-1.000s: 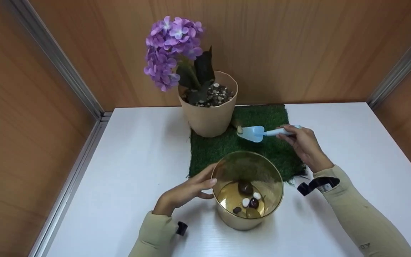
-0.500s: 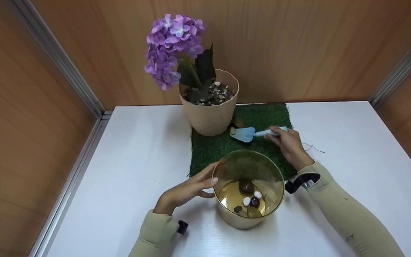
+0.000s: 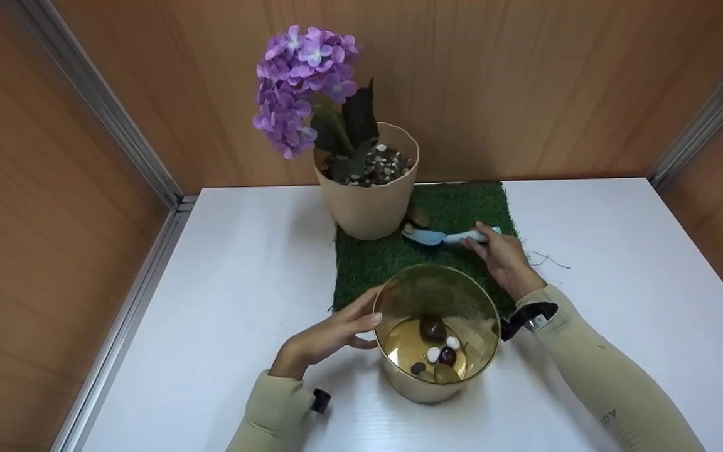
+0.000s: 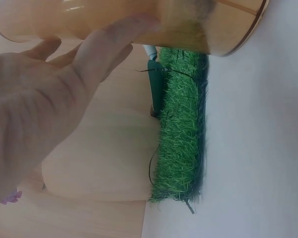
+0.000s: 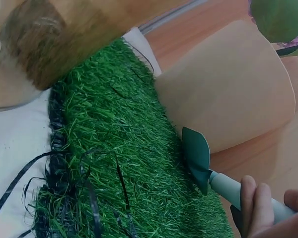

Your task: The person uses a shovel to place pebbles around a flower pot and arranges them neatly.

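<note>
My right hand (image 3: pixel 504 260) holds the pale handle of a small blue hand trowel (image 3: pixel 423 237) between thumb and fingers. The blade is tilted low over the green turf mat (image 3: pixel 374 270), its tip close to the beige flowerpot (image 3: pixel 368 210). A light pebble (image 3: pixel 408 228) shows right at the tip, and a brown stone (image 3: pixel 418 217) lies just behind it. With my left hand (image 3: pixel 336 329) I hold the side of a see-through amber container (image 3: pixel 421 392), thumb near its rim. Inside are white pebbles (image 3: pixel 433 355) and dark stones (image 3: pixel 432 328).
Purple flowers (image 3: pixel 308 81) with dark leaves rise from the flowerpot, which holds gravel (image 3: pixel 386 166). Wooden panels (image 3: pixel 524 88) enclose the white table (image 3: pixel 255 263) at the back and sides. Loose dark strands (image 5: pixel 20 183) stick out from the mat's edge.
My right hand has moved left with the trowel, bringing its blade closer to the flowerpot, and the blade has turned on its side. The left hand and amber container have stayed in place.
</note>
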### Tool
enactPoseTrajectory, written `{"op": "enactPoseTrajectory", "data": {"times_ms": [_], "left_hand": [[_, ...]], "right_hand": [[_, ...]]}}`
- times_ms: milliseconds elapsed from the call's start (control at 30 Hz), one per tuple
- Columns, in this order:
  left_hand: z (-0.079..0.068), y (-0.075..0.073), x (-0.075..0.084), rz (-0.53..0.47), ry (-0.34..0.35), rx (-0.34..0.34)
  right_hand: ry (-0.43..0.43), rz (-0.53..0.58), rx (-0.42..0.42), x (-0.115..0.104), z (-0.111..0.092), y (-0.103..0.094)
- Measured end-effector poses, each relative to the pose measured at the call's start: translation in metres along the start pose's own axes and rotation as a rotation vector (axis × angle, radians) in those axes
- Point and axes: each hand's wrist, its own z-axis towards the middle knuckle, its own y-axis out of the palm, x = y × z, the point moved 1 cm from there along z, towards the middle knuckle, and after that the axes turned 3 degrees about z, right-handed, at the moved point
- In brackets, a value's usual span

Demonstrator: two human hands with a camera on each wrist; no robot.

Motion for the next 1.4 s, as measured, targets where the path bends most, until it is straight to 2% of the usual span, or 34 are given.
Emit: {"op": "enactPoseTrajectory", "data": {"times_ms": [200,300,633,767,1133,1400], "left_hand": [[0.0,0.001,0.0,0.005,0.003,-0.002],[0.0,0.001,-0.001,0.008,0.001,-0.002],[-0.001,0.001,0.0,-0.005,-0.007,0.001],[0.0,0.001,0.001,-0.008,-0.01,-0.003],[-0.001,0.0,0.0,0.013,-0.002,0.0],[0.0,0.0,0.0,-0.003,-0.004,0.004]], "right_hand": [[0.042,0.071,0.032,-0.001,-0.001,-0.003],[0.053,0.081,0.018,0.0,-0.005,-0.005],[-0.001,-0.038,-0.073,-0.003,-0.024,-0.015],[-0.024,-0.072,-0.119,-0.012,-0.035,-0.016],[-0.084,0.0,-0.245,-0.043,-0.07,-0.013],[-0.11,-0.006,-0.318,-0.061,-0.095,-0.006]]}}
